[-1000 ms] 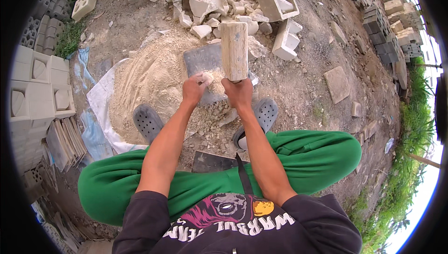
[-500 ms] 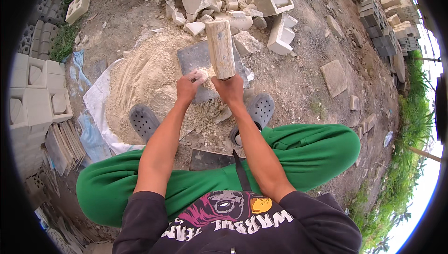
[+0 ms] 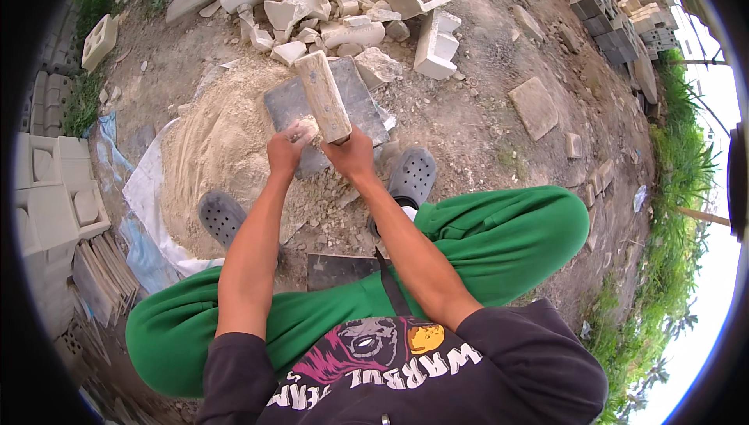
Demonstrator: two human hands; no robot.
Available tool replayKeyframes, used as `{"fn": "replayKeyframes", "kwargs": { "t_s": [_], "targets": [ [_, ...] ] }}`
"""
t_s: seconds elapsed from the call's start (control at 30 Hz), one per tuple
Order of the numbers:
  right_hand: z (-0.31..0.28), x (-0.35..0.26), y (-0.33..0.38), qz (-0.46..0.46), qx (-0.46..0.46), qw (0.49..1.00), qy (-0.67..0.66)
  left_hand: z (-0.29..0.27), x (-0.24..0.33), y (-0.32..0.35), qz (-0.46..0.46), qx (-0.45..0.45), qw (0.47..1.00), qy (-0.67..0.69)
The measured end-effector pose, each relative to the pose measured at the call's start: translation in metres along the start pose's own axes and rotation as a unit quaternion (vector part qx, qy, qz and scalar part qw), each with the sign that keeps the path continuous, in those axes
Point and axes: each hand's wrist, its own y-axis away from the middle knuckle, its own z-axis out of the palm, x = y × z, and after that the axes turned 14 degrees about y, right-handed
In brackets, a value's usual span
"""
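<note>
My right hand (image 3: 351,156) is closed round the handle of a wooden mallet; the fist hides most of the handle. The mallet's long, pale, worn head (image 3: 323,97) is over a dark flat slab (image 3: 360,91) on the ground between my feet. Close to its left side, my dusty left hand (image 3: 285,148) has its fingers bent round a whitish stone lump (image 3: 309,126), partly covered by the fingers. A heap of cream-coloured powder and crumbs (image 3: 214,167) lies to the left of the slab, partly on a white sheet (image 3: 148,183).
Broken pale blocks (image 3: 300,3) are piled beyond the slab. Grey blocks (image 3: 605,23) are stacked at the far right, pale hollow blocks (image 3: 55,191) at the left. A flat stone (image 3: 534,107) lies on the dirt to the right. My grey clogs (image 3: 412,177) flank the work spot.
The whole view has shifted, so the scene sits further left. The mallet head looks lower and closer to the slab. Both hands keep their grips.
</note>
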Motion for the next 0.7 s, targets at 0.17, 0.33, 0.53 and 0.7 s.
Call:
{"fn": "replayKeyframes", "kwargs": {
  "t_s": [0.17,0.33,0.53,0.7],
  "targets": [
    [0.026,0.038,0.010,0.015,-0.047,0.996,0.070,0.004,0.012,0.002,0.012,0.011,1.000,0.008],
    [-0.007,0.021,0.008,0.139,-0.106,0.985,0.018,0.002,0.016,0.004,-0.017,0.021,0.999,-0.029],
    [-0.022,-0.015,-0.007,-0.031,-0.003,0.999,-0.026,0.001,-0.006,-0.003,0.026,0.048,0.995,-0.080],
    [0.019,0.048,0.023,0.026,-0.039,0.999,-0.006,0.001,0.017,-0.007,-0.058,-0.014,0.990,-0.129]
  ]
}}
